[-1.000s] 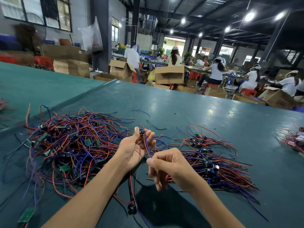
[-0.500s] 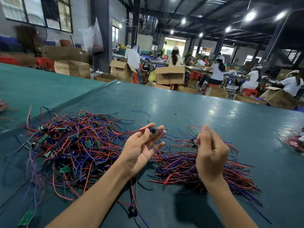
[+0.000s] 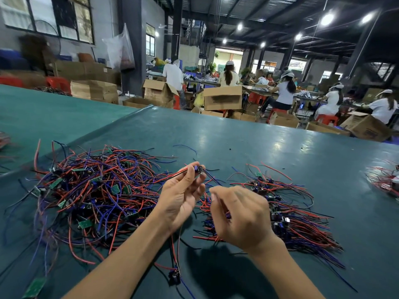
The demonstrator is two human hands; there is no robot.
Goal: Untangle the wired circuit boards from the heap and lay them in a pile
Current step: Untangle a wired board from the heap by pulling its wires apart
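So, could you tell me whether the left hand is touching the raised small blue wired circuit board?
Touching. The head view shows the left hand pinching the small blue wired circuit board between thumb and fingers.

Table (image 3: pixel 259 147): glossy teal covering.
Left: tangled heap (image 3: pixel 97 190) of red, blue and black wires with small green boards.
Right: smaller pile (image 3: pixel 291 212), wires roughly aligned.
Near centre: one loose wired part (image 3: pixel 174 277).
Far right edge: another wire bundle (image 3: pixel 386 180).
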